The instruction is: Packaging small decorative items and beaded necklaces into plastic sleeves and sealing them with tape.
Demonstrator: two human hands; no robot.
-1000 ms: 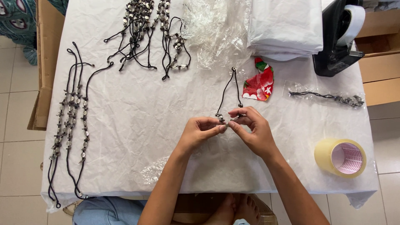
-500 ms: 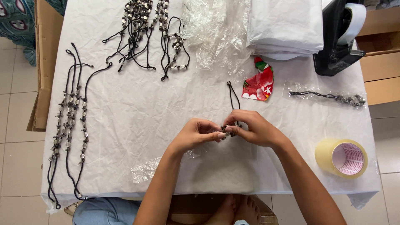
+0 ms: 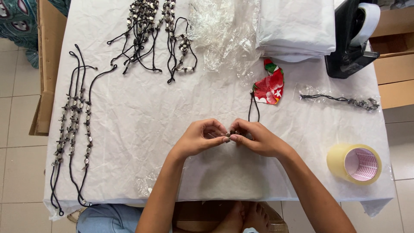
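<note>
Left hand (image 3: pixel 199 139) and right hand (image 3: pixel 256 137) meet fingertip to fingertip, pinching a beaded black cord bracelet (image 3: pixel 253 108) whose cords trail away from them. Just beyond lies a red floral packet (image 3: pixel 270 87); a bagged bracelet (image 3: pixel 340 100) and tape roll (image 3: pixel 354 163) sit right on the white-covered counter (image 3: pixel 142 125).

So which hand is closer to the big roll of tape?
The right hand. The tape roll sits off to its right, near the table's edge. The left hand is farther away, on the other side of the right hand.
</note>
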